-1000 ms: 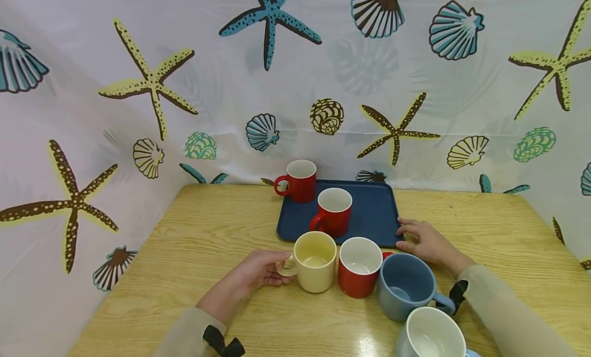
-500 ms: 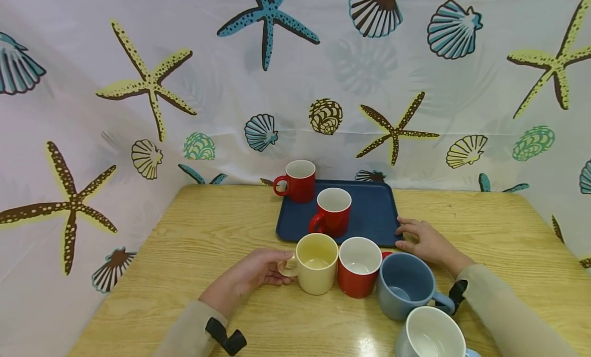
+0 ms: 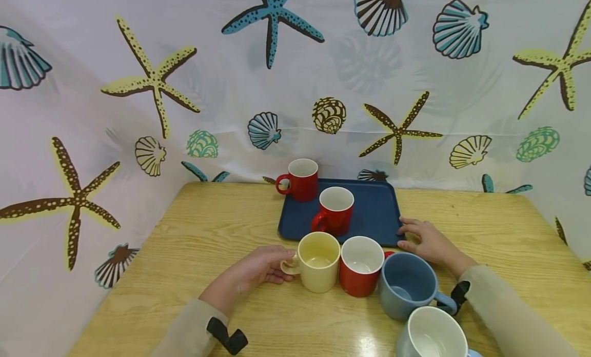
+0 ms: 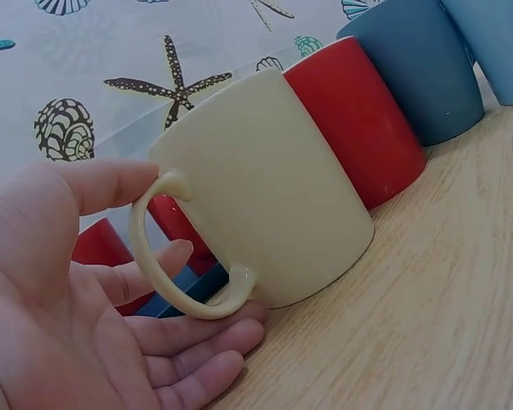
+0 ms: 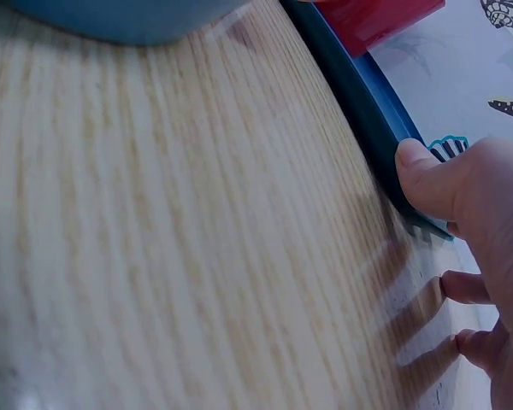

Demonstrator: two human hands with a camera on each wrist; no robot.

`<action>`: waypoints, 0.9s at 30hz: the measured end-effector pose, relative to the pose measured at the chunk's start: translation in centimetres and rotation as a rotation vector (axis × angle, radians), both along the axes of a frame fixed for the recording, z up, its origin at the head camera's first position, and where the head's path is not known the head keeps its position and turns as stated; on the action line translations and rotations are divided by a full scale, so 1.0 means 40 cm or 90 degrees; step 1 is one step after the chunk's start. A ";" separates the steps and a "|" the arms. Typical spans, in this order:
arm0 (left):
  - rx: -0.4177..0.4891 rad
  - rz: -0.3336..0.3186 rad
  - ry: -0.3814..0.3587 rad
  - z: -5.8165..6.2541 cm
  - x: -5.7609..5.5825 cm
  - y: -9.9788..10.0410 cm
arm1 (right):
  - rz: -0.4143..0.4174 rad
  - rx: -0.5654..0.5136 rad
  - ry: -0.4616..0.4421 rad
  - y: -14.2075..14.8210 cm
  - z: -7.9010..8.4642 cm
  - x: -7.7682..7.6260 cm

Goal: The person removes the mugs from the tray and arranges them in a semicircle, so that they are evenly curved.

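Observation:
My left hand (image 3: 259, 269) is at the handle of a pale yellow mug (image 3: 318, 267) standing upright on the table. Its thumb lies on the handle's top, one finger reaches into the loop (image 4: 141, 235), and the others curl beneath. Right beside this mug stands a red mug (image 3: 359, 277) with a white inside. At the front right corner of a dark blue tray (image 3: 375, 213), my right hand (image 3: 429, 242) rests with its thumb (image 5: 421, 171) on the tray's wall; other fingertips (image 5: 462, 288) are spread on the wood. On the tray stand two red mugs (image 3: 336, 216) (image 3: 303, 185).
A blue mug (image 3: 399, 295) stands right of the red one, close to my right wrist. Nearer me is a pale blue mug (image 3: 406, 344) with a white inside. A shell-and-starfish curtain (image 3: 295, 80) hangs behind the wooden table (image 3: 221, 213).
The yellow mug has shifted slightly right, closer to the red mug beside it, with my left hand at its handle. My right hand and the tray have stayed in place.

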State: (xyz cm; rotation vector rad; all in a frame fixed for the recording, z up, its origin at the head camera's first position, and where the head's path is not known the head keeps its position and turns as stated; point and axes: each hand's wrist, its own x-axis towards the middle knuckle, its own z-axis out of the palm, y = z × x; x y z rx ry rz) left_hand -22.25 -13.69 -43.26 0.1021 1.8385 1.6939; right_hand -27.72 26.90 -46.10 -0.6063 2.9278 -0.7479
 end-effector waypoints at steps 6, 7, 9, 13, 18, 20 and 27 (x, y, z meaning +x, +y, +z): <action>-0.053 0.033 0.065 0.011 0.006 0.000 | -0.001 0.000 0.004 0.001 0.001 0.003; -0.063 0.042 0.074 0.014 0.006 -0.002 | -0.001 0.001 0.005 0.001 0.001 0.003; -0.069 0.053 0.083 0.028 0.009 -0.002 | -0.003 0.002 0.004 0.001 0.001 0.004; -0.066 0.068 0.081 0.042 0.005 -0.004 | -0.004 0.000 0.002 0.001 0.000 0.004; -0.057 0.070 0.095 0.038 -0.012 0.004 | 0.000 -0.003 0.007 0.002 0.000 0.003; -0.056 0.067 0.105 0.055 -0.010 0.013 | 0.002 -0.003 0.009 0.003 -0.001 0.003; -0.070 0.079 0.111 0.112 -0.007 0.041 | 0.002 -0.006 0.008 0.002 0.000 0.003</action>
